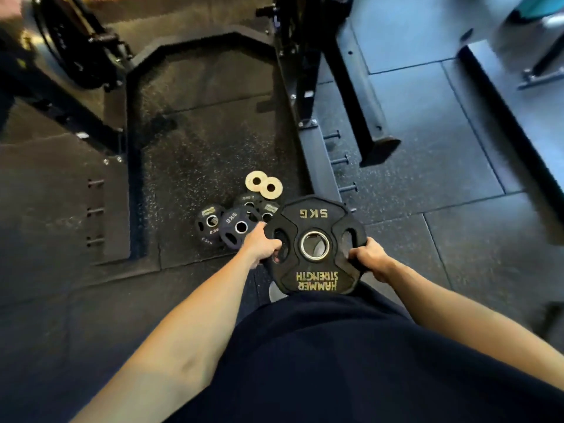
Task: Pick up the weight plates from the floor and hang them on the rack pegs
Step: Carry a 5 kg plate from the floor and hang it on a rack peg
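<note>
I hold a black 5 kg weight plate (314,219) with gold lettering flat in front of me, above the floor. My left hand (262,244) grips its left handle slot and my right hand (370,254) grips its right edge. On the speckled floor beyond it lies a cluster of small black plates: another 5 kg plate (235,228), a 2.5 kg plate (210,222) and more partly hidden behind the held one. Two small pale discs (264,185) lie just past them. Short rack pegs (341,160) stick out of the rack's base rail to the right.
The black rack frame (300,87) rises at the top centre, with an angled strut (363,117) to its right. A large plate (61,41) hangs on a machine at the upper left. A bench leg (540,74) stands at the far right. More pegs (95,212) sit on the left.
</note>
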Available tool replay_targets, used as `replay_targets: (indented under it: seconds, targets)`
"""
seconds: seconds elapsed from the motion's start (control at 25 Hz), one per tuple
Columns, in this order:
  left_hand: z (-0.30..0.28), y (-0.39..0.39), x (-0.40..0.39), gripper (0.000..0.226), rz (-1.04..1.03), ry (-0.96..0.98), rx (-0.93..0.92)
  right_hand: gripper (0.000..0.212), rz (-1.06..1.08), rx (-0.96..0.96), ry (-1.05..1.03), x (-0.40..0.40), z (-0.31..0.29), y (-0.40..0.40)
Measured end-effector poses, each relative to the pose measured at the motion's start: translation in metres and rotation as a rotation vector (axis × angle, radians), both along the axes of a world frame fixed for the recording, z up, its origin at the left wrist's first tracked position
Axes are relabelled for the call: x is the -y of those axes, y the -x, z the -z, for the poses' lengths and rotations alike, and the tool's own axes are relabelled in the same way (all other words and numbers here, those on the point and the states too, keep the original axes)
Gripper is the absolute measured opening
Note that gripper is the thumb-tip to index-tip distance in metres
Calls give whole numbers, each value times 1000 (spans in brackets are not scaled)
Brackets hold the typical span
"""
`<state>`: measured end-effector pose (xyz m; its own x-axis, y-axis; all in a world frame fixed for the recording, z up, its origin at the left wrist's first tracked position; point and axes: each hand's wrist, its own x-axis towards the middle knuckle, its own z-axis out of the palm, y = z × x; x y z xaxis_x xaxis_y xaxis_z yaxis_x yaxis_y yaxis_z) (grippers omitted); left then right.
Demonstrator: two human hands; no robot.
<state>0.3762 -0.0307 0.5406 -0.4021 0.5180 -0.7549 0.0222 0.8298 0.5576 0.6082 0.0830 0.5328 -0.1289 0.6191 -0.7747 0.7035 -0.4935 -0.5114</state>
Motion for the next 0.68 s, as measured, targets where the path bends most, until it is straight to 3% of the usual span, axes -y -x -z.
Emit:
replay_targets:
  seconds: [0.32, 0.4, 0.48, 0.6, 0.68]
  targets:
    - [-2, -136, -107, 41, 507, -9, -80, 28, 460, 17, 4, 7, 9, -168]
    - [5, -182, -142, 52, 628, 37, -112, 36, 524, 16, 53, -8, 14, -215]
    - [11, -222, -171, 59, 657, 60, -107, 35, 529, -7, 45, -31, 16, -255]
    - [8, -278, -221, 45, 648, 51, -121, 40, 512, -26, 11, -91, 8, -312]
    - [5, -301, -254, 55, 677, 59, -144, 43, 496, -22, -5, -132, 0, -335]
